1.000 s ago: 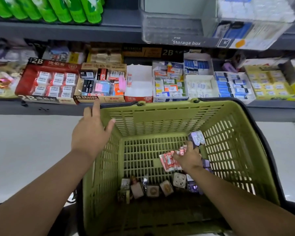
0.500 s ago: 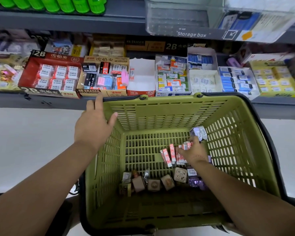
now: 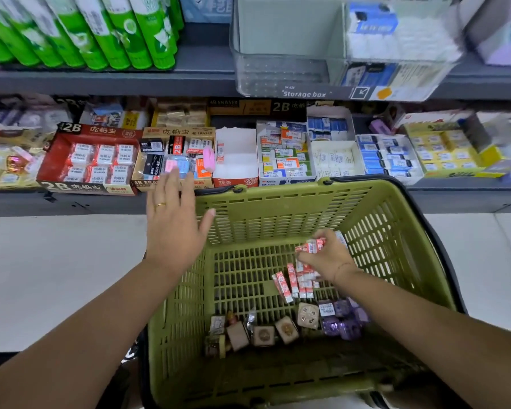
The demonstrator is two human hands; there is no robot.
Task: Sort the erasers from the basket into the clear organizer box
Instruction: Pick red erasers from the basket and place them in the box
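Green basket, head cam | right hand inside it pinching a bunch of red-white erasers | left hand flat, empty, over its left rim | clear organizer box on shelf above it | erasers look light, stiff, slick-wrapped; I'd probably squeeze the long sides

Dark grey shop shelving across the upper half, in two tiers. Upper tier, left: close-packed green-and-white tubes, leaning. Lower tier: open display cartons side by side, among them a red carton marked 2B with wrapped white blocks, a nearly empty white carton, a carton of blue-sleeved stock and a yellow carton at right. Below the lower shelf edge, pale, smooth floor. Even, diffuse lighting; right margin blurred.
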